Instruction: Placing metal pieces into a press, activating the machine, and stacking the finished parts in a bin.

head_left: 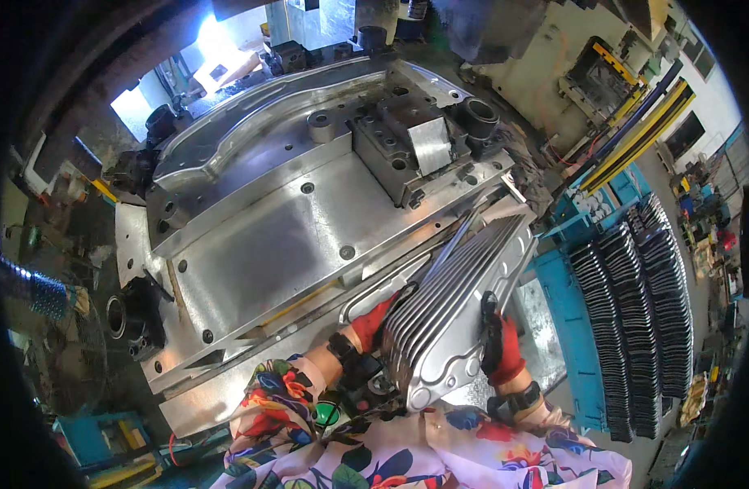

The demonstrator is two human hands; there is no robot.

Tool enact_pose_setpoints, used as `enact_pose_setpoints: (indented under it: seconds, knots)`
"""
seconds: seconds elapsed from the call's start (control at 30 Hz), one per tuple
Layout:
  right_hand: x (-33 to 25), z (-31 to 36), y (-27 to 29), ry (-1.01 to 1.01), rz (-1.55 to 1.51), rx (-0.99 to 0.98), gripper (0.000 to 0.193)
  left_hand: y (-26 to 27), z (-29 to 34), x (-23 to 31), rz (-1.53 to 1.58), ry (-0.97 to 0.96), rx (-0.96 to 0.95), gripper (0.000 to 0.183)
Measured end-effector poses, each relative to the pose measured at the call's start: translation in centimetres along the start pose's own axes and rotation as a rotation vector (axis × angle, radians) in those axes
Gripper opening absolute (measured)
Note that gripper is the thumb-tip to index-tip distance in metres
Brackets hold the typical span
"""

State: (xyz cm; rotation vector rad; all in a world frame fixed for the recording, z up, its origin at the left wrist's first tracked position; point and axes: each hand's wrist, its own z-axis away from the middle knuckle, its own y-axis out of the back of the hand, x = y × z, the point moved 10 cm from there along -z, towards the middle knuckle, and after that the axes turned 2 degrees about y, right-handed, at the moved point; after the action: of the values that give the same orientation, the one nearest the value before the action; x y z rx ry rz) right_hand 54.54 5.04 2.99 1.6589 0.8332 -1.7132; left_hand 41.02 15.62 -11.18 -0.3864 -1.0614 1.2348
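Pinching silver panel stack (462, 308) between left hand (376, 323) and right hand (503, 345), at steel die's (256, 244) near right. Cannot discern lettering.

Loads of room over the flat metal plate (252, 236), so a hand could slide across it pretty easily from the front left. Right end's a different story: a chunky raised block (383, 151) sits there, with a round post (479, 121) just behind it. Another post (127, 318) crowds the front left corner. The panel stack (464, 293) plugs the space between left hand (374, 323) and right hand (502, 342). Narrow gap right of that, then the blue rack (566, 342) blocks things.
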Motion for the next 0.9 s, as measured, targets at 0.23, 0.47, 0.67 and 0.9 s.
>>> enact_pose_setpoints:
  seconds: [0.23,0.47,0.67,0.9]
  knots:
    - [0.2,-0.2,-2.4,0.426,0.673,-0.331,0.044,2.1,-0.1,0.6,0.058,0.029,0.019,0.044]
    - [1.3,-3.4,-3.0,-0.214,0.330,-0.162,0.038,3.9,1.0,2.7,-0.132,-0.142,-0.022,0.048]
    - [1.1,-5.2,-5.5,0.327,0.816,-0.472,0.049,1.6,14.9,8.1,-1.013,-0.735,0.087,0.053]
    - [5.8,-7.9,-6.9,0.103,0.757,-0.652,0.040,4.9,16.1,2.9,-0.955,-0.835,0.468,0.077]
